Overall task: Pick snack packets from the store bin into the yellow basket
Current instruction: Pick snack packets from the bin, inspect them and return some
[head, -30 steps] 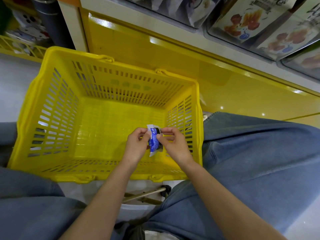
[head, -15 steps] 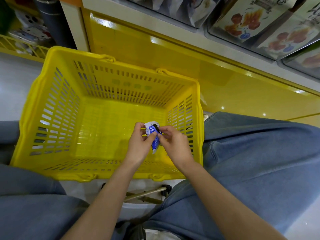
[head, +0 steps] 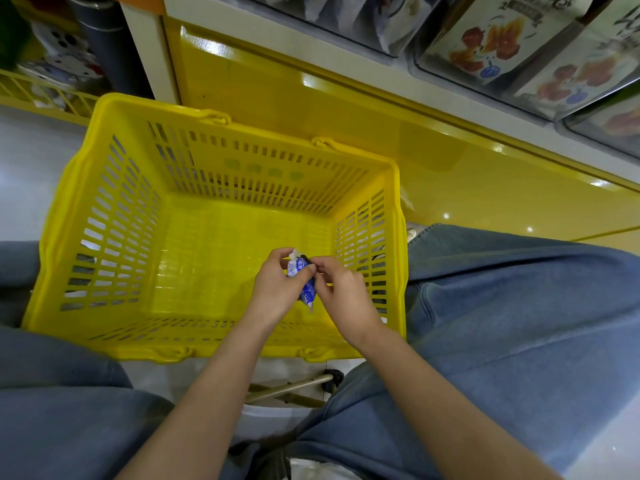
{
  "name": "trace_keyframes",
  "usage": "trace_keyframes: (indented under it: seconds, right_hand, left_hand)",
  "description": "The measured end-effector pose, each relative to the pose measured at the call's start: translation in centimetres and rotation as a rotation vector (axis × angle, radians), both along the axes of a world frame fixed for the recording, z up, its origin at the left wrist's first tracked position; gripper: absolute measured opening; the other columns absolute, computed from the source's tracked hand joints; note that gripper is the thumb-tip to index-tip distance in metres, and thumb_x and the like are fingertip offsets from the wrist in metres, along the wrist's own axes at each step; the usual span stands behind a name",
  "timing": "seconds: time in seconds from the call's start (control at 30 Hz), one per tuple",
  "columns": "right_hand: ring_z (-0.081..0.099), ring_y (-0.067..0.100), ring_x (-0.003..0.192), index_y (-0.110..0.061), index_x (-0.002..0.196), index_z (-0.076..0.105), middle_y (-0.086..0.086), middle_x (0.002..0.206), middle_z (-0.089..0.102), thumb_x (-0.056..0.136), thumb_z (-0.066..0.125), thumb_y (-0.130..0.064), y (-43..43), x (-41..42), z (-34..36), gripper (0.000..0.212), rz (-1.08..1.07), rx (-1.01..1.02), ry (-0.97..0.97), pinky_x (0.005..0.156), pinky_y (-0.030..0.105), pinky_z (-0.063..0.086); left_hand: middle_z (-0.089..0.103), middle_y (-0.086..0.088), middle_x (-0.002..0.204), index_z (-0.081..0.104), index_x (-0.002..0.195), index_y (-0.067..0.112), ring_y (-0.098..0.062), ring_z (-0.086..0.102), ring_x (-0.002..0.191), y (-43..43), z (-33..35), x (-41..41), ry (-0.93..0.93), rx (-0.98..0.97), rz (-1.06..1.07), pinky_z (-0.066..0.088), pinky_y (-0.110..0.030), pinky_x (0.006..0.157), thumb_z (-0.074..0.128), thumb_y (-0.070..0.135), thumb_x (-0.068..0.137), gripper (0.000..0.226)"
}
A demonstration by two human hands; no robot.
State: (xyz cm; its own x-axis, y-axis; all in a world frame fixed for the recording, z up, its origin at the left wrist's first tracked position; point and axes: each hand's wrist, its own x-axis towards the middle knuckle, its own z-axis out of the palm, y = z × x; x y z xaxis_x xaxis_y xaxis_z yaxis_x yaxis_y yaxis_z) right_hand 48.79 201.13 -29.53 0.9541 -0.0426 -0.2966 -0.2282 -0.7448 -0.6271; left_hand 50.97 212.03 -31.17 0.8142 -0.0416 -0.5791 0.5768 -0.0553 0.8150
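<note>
A yellow slotted basket [head: 110, 216] stands on the floor between my knees, with nothing lying on its bottom. Over its near right corner I hold a small blue and white snack packet [head: 306, 289] upright. My left hand [head: 277, 289] pinches its upper left side with thumb and fingers. My right hand [head: 341, 292] pinches its top right edge. Both hands hide much of the packet.
Clear store bins [head: 512, 39] with printed packets sit on a shelf at the top right, above a glossy yellow panel [head: 346, 109]. My denim-clad legs [head: 519, 306] flank the basket. A low yellow wire rack [head: 41, 91] is at the far left.
Both hands stay over the basket's near right corner, and they have turned and crumpled the packet a little between the fingers. The basket has not moved.
</note>
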Motion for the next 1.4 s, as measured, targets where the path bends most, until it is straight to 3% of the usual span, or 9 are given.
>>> trace_keyframes:
  seconds: [0.1, 0.37, 0.63, 0.73, 0.87, 0.97, 1.07, 1.2, 1.4]
  right_hand:
    - [0.063, 0.02, 0.098, -0.015, 0.126, 0.053, 0.006, 0.113, 0.066, 0.094, 0.047, -0.01, 0.2, -0.4, 0.2, 0.033, 0.019, 0.031, 0.062, 0.082, 0.037, 0.052]
    - [0.065, 0.018, 0.093, -0.006, 0.114, 0.06, 0.012, 0.106, 0.068, 0.093, 0.045, -0.002, -0.5, 0.3, 0.8, 0.026, -0.072, 0.16, 0.08, 0.077, 0.029, 0.053]
    - [0.047, 0.0, 0.111, -0.015, 0.129, 0.045, -0.01, 0.12, 0.051, 0.085, 0.064, -0.025, 0.0, 0.2, 1.6, 0.049, 0.007, 0.398, 0.158, 0.091, 0.009, 0.037]
    - [0.05, -0.012, 0.098, -0.017, 0.12, 0.053, -0.012, 0.112, 0.057, 0.081, 0.07, -0.02, -0.1, 0.6, 1.8, 0.043, 0.009, 0.349, 0.053, 0.083, 0.013, 0.042]
    - [0.054, -0.011, 0.08, -0.02, 0.101, 0.06, -0.019, 0.092, 0.06, 0.082, 0.068, -0.017, -1.0, 1.5, 2.4, 0.021, -0.022, 0.34, -0.026, 0.066, 0.008, 0.04]
    - [0.055, -0.003, 0.066, -0.017, 0.089, 0.062, -0.012, 0.074, 0.06, 0.086, 0.064, -0.016, -1.7, 2.0, 3.0, 0.004, -0.062, 0.346, -0.024, 0.061, 0.015, 0.043]
    - [0.049, -0.001, 0.049, -0.007, 0.08, 0.065, -0.004, 0.058, 0.054, 0.09, 0.058, -0.021, -2.4, 2.4, 3.6, 0.019, -0.14, 0.32, -0.032, 0.051, 0.017, 0.039]
    - [0.042, 0.002, 0.042, -0.019, 0.059, 0.053, -0.002, 0.047, 0.046, 0.095, 0.049, -0.027, -3.2, 2.5, 4.4, 0.037, -0.164, 0.274, -0.062, 0.048, 0.018, 0.033]
    - [0.05, 0.0, 0.052, -0.009, 0.079, 0.057, 0.002, 0.064, 0.056, 0.099, 0.04, -0.022, -2.2, 2.4, 5.1, 0.029, -0.343, 0.461, -0.056, 0.052, 0.017, 0.043]
  left_hand:
    - [0.059, -0.016, 0.114, 0.046, 0.126, 0.008, -0.028, 0.062, 0.097, 0.2, 0.0, -0.1, 0.019, -0.017, 0.064, 0.052, -0.043, 0.085, 0.062, 0.011, 0.086, 0.043]
    - [0.049, -0.006, 0.111, 0.038, 0.133, 0.016, -0.017, 0.059, 0.09, 0.4, 0.1, -0.1, 0.018, -0.065, 0.024, 0.053, -0.022, 0.064, 0.067, 0.017, 0.083, 0.057]
    - [0.062, -0.012, 0.095, 0.051, 0.115, 0.003, -0.013, 0.062, 0.073, 1.2, 0.7, 0.8, 0.162, -0.328, 0.364, 0.052, -0.015, 0.05, 0.055, 0.018, 0.091, 0.028]
    - [0.064, -0.014, 0.099, 0.051, 0.117, 0.0, -0.017, 0.064, 0.079, 1.1, 1.1, 0.9, 0.216, -0.361, 0.333, 0.056, -0.02, 0.058, 0.052, 0.023, 0.093, 0.033]
    - [0.06, -0.005, 0.095, 0.055, 0.103, 0.011, -0.013, 0.056, 0.082, 0.6, 1.8, 1.0, 0.051, -0.103, 0.212, 0.046, -0.02, 0.072, 0.046, 0.023, 0.096, 0.016]
    - [0.06, 0.0, 0.084, 0.062, 0.091, 0.012, 0.0, 0.057, 0.068, 0.7, 2.9, 1.1, -0.12, -0.094, 0.166, 0.041, -0.006, 0.056, 0.045, 0.015, 0.095, 0.017]
    - [0.063, 0.001, 0.073, 0.063, 0.08, 0.016, 0.004, 0.059, 0.061, 0.8, 3.8, 0.9, -0.161, -0.196, 0.066, 0.044, -0.008, 0.059, 0.047, 0.023, 0.095, 0.023]
    - [0.066, -0.001, 0.071, 0.064, 0.08, 0.013, -0.011, 0.063, 0.067, 0.8, 4.3, 0.7, -0.141, -0.254, -0.036, 0.051, -0.026, 0.067, 0.056, 0.024, 0.09, 0.017]
    - [0.068, -0.007, 0.082, 0.063, 0.089, 0.008, -0.014, 0.065, 0.071, 0.5, 4.4, 0.8, -0.045, -0.393, 0.011, 0.054, -0.023, 0.066, 0.054, 0.02, 0.091, 0.015]
